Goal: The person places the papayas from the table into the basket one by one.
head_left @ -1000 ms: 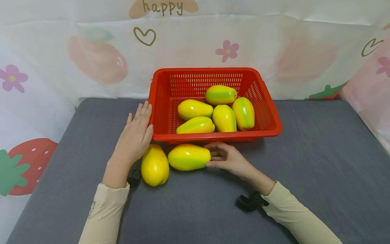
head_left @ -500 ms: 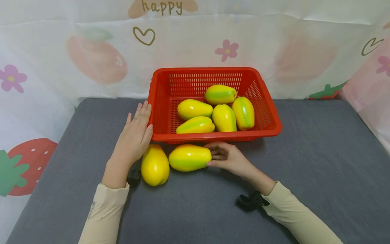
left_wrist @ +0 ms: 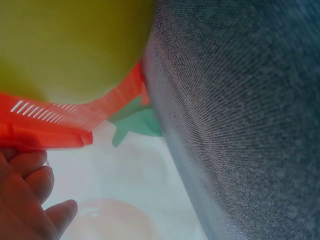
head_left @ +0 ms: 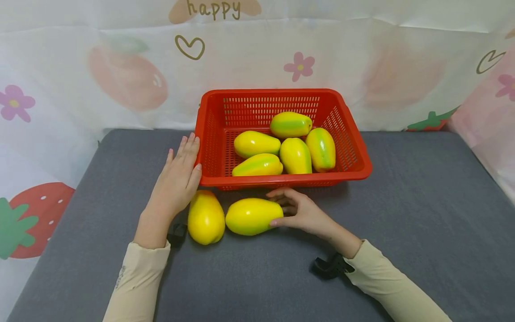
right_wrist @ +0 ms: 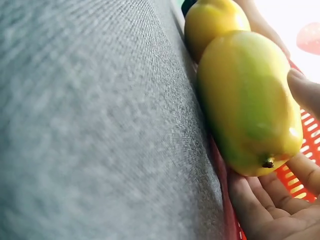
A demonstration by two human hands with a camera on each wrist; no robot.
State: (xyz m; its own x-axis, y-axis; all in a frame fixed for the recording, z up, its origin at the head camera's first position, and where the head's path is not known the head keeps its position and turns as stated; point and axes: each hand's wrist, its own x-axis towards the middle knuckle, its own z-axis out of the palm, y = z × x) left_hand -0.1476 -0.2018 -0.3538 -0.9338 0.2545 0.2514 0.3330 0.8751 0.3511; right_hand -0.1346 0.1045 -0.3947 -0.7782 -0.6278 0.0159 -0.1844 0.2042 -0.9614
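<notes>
My left hand point(head_left: 177, 179) lies with straight fingers against the left wall of a red plastic basket point(head_left: 281, 181). Just right of its wrist, a yellow papaya point(head_left: 206, 218) lies lengthwise on the grey table. A second papaya point(head_left: 251, 217), yellow with a green streak, lies crosswise beside it, in front of the basket. My right hand point(head_left: 299, 210) holds this one by its right end, thumb on the near side and fingers behind. Up close in the right wrist view, the held papaya point(right_wrist: 250, 100) shows a dark stem spot, with thumb and fingers about that end.
Inside the basket lie several more yellow-green papayas point(head_left: 295, 156). The basket stands at the table's back edge, before a printed white cloth point(head_left: 241, 58). Grey table surface point(head_left: 257, 281) spreads in front of and beside the basket. A black strap point(head_left: 330, 267) hangs at the right wrist.
The crosswise papaya has shifted toward me and slightly right, rolling so that less green shows on top. My right thumb now overlaps its end further. The left hand stays in place.
</notes>
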